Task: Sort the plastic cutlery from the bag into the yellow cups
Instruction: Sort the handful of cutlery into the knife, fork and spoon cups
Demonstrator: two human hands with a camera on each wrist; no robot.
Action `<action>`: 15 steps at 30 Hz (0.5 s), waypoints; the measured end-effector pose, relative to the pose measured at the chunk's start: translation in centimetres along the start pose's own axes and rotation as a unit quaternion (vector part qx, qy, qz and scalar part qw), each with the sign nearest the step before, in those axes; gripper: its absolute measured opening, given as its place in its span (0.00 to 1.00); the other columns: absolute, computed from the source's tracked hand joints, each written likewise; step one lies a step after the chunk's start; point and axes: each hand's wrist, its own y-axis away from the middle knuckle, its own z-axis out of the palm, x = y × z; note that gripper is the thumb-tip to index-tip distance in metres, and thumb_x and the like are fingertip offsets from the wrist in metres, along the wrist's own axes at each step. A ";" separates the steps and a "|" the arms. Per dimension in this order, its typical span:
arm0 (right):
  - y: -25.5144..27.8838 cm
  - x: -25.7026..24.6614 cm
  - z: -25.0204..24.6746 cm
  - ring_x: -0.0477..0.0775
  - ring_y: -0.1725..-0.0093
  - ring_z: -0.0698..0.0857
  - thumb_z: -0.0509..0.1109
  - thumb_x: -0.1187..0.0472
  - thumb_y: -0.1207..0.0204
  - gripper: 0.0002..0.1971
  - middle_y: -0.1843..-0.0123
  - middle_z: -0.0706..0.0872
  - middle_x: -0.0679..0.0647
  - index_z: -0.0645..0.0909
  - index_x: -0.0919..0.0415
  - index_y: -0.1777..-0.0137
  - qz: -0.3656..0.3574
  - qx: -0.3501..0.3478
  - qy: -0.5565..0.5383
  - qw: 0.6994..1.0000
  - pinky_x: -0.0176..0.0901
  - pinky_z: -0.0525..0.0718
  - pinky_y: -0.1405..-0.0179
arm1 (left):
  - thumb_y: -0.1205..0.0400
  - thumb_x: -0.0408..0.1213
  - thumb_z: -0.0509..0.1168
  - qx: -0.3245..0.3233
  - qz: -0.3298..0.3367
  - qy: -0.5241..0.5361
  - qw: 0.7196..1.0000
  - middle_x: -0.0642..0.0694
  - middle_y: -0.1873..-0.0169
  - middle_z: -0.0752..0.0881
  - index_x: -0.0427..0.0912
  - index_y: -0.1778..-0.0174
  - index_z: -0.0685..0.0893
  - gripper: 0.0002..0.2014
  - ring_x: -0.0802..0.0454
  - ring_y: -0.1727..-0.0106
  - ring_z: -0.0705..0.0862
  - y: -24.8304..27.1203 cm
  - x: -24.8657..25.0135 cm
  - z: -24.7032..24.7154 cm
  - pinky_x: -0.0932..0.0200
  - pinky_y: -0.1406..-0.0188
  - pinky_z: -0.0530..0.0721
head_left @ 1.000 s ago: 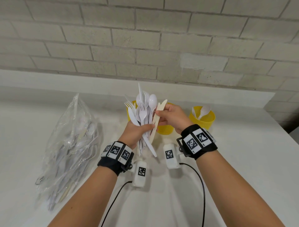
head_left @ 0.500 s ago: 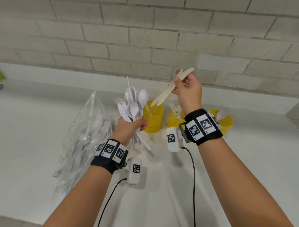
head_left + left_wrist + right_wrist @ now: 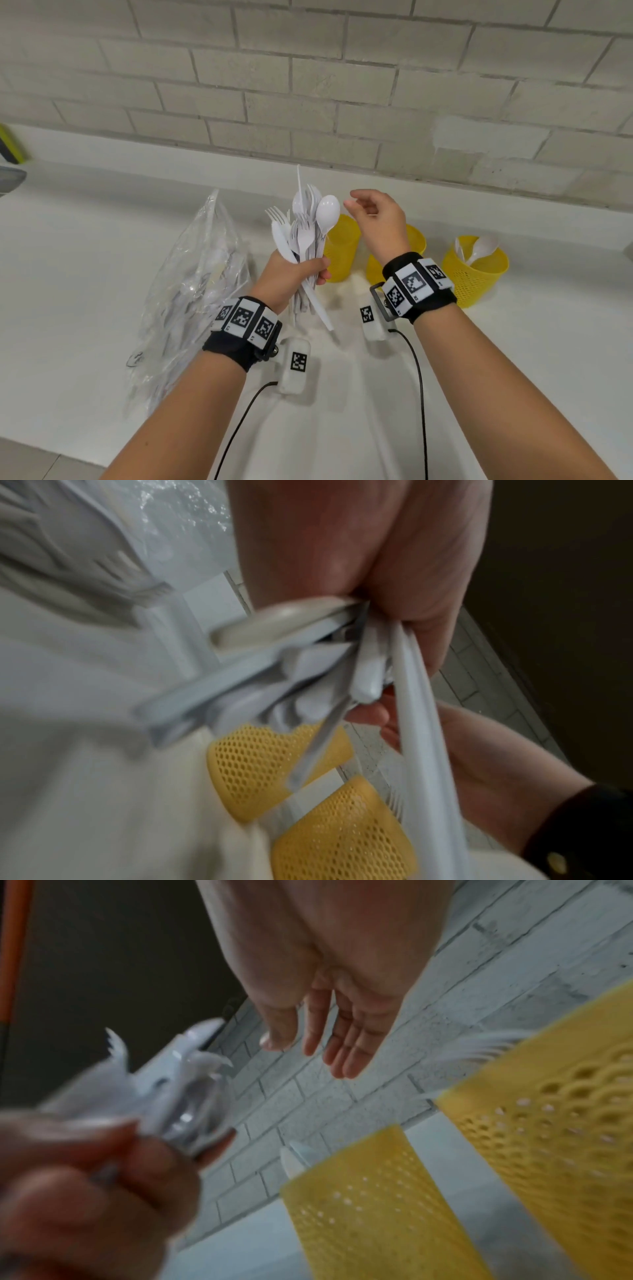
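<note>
My left hand (image 3: 294, 274) grips a bundle of white plastic cutlery (image 3: 306, 233) upright above the counter; forks, a knife and a spoon head stick out at the top. The same bundle (image 3: 308, 674) fills the left wrist view. My right hand (image 3: 373, 219) hovers empty beside the bundle's top, fingers relaxed (image 3: 342, 1042), above the yellow cups. The left yellow cup (image 3: 342, 246), the middle yellow cup (image 3: 416, 240) partly hidden by my right wrist, and the right yellow cup (image 3: 474, 270) stand in a row. The right one holds white spoons (image 3: 483, 246).
A clear plastic bag (image 3: 191, 291) with more cutlery lies on the white counter (image 3: 531, 359) at the left. A brick wall (image 3: 342, 85) rises behind the cups. Cables run from both wrist cameras along the counter toward me.
My right hand held two beige knives up high half a second ago; now it is empty and lower, close to the bundle's top. The left hand keeps holding the bundle.
</note>
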 end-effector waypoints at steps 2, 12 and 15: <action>0.9 -0.9 -0.5 0.47 0.57 0.81 0.72 0.54 0.25 0.05 0.57 0.85 0.50 0.84 0.54 0.53 -0.012 0.005 -0.055 0.998 0.44 0.82 0.50 | 0.24 0.22 0.70 0.008 -0.001 -0.005 1.000 0.41 0.75 0.83 0.31 0.58 0.82 0.04 0.50 0.75 0.83 -0.1 -0.1 0.5 0.60 0.71 0.84; 4.9 -1.0 -0.9 0.44 0.70 0.72 0.83 0.50 0.40 0.16 0.71 0.71 0.44 0.82 0.49 0.56 -0.021 -0.065 0.032 0.997 0.37 0.73 0.64 | 0.30 0.17 0.69 0.013 0.026 -0.049 0.998 0.41 0.73 0.81 0.31 0.51 0.82 0.13 0.51 0.76 0.80 -0.2 -0.4 3.5 0.58 0.74 0.81; 5.1 -1.2 -1.4 0.42 0.72 0.71 0.82 0.47 0.39 0.16 0.73 0.70 0.43 0.84 0.53 0.56 -0.029 -0.060 0.087 0.994 0.34 0.69 0.66 | 0.30 0.15 0.67 0.017 0.036 -0.075 0.996 0.43 0.72 0.82 0.33 0.47 0.82 0.17 0.52 0.75 0.80 -0.2 -0.6 4.5 0.61 0.75 0.81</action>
